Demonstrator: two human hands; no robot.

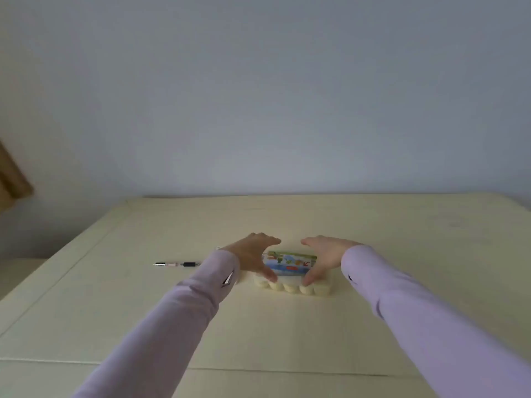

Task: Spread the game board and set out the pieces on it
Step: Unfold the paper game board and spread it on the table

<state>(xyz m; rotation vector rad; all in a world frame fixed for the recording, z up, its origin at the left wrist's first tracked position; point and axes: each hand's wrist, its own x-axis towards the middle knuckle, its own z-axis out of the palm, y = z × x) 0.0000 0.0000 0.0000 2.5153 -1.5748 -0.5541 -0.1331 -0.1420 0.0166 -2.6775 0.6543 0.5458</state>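
A small pack (290, 265) with a colourful dinosaur picture on top lies on the cream table (258, 326), a row of pale round pieces (291, 288) along its near side. My left hand (254, 254) is at its left end, thumb reaching down to the near edge, fingers arched over the far side. On the right end, my right hand (324, 258) mirrors it, thumb on the near edge by the round pieces. Whether either hand truly grips the pack is unclear. The pack's ends are hidden by my hands.
A pen (176, 264) lies on the table to the left of my left hand. A plain wall stands behind the table's far edge. A brown object (14, 176) shows at the left border.
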